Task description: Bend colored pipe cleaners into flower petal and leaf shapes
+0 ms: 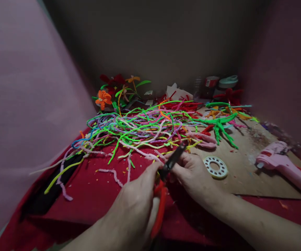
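Observation:
My left hand (136, 195) is closed round red-handled pliers (159, 209), their dark jaws pointing up and to the right. Close against the tool, my right hand (189, 170) has its thumb and fingers pinched together; what they hold is hidden behind the jaws. A bit of yellow shows between the hands. Just beyond them lies a big tangled heap of pipe cleaners (140, 129) in green, pink, purple, white and yellow. A short pink pipe cleaner (114, 174) lies on the red cloth to the left of my hands.
A pink glue gun (281, 160) lies on a brown board (255, 181) at right, with a white ring with holes (215, 167) near my right hand. Pipe-cleaner flowers (103, 99) stand at the back left. Red cloth (93, 198) covers the table; pink walls flank both sides.

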The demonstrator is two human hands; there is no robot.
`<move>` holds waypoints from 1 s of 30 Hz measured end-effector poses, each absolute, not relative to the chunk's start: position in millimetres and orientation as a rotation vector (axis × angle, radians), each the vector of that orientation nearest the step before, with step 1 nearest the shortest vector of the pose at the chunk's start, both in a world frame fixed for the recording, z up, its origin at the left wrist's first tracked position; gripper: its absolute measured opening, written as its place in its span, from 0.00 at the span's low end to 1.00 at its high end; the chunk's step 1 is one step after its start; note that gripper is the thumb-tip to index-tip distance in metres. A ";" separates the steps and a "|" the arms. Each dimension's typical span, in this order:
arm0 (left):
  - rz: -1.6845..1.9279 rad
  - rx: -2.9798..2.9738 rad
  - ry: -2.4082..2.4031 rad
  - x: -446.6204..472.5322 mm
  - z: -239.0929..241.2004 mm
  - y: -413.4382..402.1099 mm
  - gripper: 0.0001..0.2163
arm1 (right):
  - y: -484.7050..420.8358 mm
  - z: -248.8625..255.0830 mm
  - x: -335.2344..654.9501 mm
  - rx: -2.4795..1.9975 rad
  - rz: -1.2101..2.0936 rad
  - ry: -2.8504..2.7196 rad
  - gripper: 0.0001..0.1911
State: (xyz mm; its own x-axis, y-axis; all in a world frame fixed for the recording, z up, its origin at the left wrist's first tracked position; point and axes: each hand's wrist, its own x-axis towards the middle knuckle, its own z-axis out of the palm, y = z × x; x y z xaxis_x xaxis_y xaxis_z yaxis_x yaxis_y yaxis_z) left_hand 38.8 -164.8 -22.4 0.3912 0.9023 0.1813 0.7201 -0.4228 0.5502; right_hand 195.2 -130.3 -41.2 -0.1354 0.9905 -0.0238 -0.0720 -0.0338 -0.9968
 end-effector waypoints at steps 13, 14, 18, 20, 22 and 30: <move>0.075 2.708 1.764 19.3 -36.9 -146.0 0.20 | -127.2 -43.2 197.7 -1.044 1.561 -0.958 0.08; 0.074 2.725 1.763 19.1 -37.3 -145.7 0.20 | -127.2 -43.3 197.7 -1.041 1.559 -0.966 0.08; 0.082 2.826 1.754 17.8 -36.1 -144.3 0.20 | -126.8 -43.2 198.0 -1.036 1.587 -0.955 0.09; 0.089 2.885 1.759 17.3 -35.5 -144.2 0.19 | -126.6 -43.5 198.6 -1.033 1.592 -0.956 0.09; 0.099 2.937 1.764 17.2 -35.2 -144.5 0.19 | -126.3 -44.1 199.2 -1.031 1.592 -0.964 0.09; 0.036 3.034 1.765 17.2 -32.7 -143.9 0.19 | -125.3 -44.7 200.2 -0.982 1.629 -0.967 0.08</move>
